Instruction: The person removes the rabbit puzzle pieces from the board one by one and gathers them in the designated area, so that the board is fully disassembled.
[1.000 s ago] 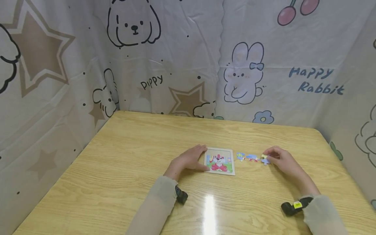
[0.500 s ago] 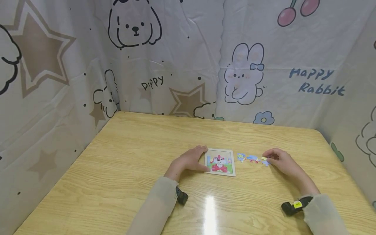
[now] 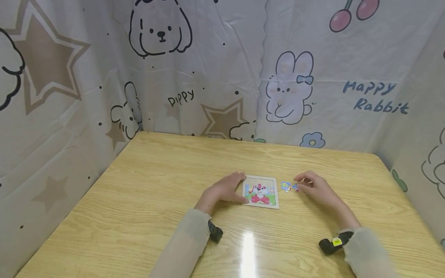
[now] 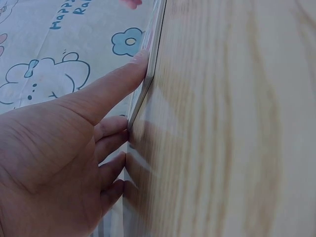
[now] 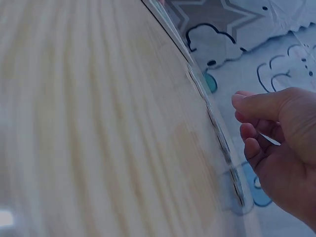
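A puzzle board (image 3: 253, 180) with a pale frame and a red-and-white cartoon animal picture lies flat on the table. My left hand (image 3: 227, 188) rests along its left side, thumb straight on the near corner and fingers at the far corner. Right of the board lies a blue-and-yellow puzzle piece (image 3: 286, 186). Another puzzle piece (image 3: 295, 187) shows partly beneath my right hand (image 3: 316, 187). In the right wrist view, thin puzzle pieces (image 5: 217, 132) lie in a row edge-on. My right hand (image 5: 289, 133) hovers above them, fingers loosely bent, thumb near the index finger, nothing visible between them.
The wooden table (image 3: 180, 162) has a light grain and a bright reflection (image 3: 248, 251) near the front. Printed curtains (image 3: 194, 69) with cartoon animals enclose the table's back and sides. Each wrist wears a black camera (image 3: 215, 232).
My right hand has moved left from the rightmost piece to over the middle piece, covering most of it. My left hand and the board have stayed put.
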A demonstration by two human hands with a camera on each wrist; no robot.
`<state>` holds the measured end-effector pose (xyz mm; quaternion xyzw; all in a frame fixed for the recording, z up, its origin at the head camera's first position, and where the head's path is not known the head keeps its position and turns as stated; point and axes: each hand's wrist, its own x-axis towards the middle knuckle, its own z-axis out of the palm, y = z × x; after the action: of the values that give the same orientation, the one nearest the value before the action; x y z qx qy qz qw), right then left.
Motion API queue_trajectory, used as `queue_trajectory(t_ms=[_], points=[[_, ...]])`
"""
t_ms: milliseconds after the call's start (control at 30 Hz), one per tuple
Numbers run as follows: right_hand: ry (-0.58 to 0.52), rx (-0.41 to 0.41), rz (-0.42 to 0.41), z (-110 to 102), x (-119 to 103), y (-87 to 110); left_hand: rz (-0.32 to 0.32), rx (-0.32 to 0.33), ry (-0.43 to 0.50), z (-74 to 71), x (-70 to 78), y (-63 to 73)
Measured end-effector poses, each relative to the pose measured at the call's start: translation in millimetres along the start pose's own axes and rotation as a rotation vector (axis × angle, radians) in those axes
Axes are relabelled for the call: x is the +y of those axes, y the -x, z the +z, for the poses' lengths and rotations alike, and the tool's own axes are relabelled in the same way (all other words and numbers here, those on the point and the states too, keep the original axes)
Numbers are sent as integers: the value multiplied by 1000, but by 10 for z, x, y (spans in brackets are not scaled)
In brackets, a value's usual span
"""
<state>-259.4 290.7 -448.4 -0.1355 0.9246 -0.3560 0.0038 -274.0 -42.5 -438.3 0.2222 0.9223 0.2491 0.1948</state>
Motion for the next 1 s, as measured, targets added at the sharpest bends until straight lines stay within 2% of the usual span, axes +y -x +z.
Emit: queue_trajectory(t_ms=[400,733,1000], points=[[-81,-77,-85,372,-340,-235,0,0,-17,-1,8,12],[-106,-189,-156,607,-622,-392,-5,1,-13,-12,6,13],[-99,-284,-198,726,-725,-452,20,2,-30,-27,11,21]])
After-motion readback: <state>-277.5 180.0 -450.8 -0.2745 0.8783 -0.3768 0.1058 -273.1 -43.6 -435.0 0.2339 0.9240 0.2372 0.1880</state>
